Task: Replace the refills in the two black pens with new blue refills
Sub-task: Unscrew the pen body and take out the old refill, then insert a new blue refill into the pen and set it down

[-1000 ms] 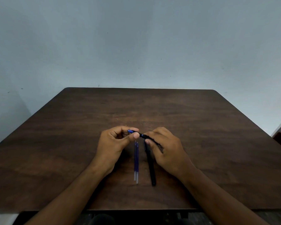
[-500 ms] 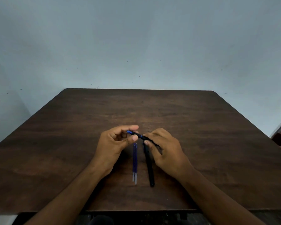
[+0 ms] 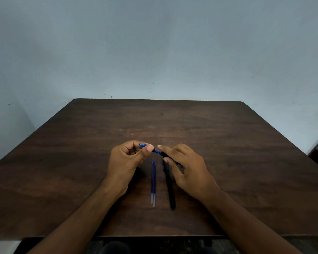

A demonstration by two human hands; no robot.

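We hold one black pen (image 3: 168, 156) just above the table (image 3: 228, 143), between our two hands. Our right hand (image 3: 184, 165) is clamped around its dark barrel, thumb and fingers closed on it. Our left hand (image 3: 126, 160) pinches the blue end piece (image 3: 143, 145) that juts out to the left, thumb pressing against the forefinger. The two hands sit close together, not quite touching.

The step in hand looks like taking this blue end off the barrel, to get at the old refill. To do it well, we should keep the right hand steady and let only the left turn or pull, straight along the pen's line, so nothing bends. A light pinch is enough; small parts may slip free, so we should work low over the table.

By our count, there are two black pens: the held one, and a second pen (image 3: 170, 187) lying near us on the table, running near to far. Just to its left lie two new blue refills (image 3: 153, 180) side by side, touching or almost so, untouched by either hand.
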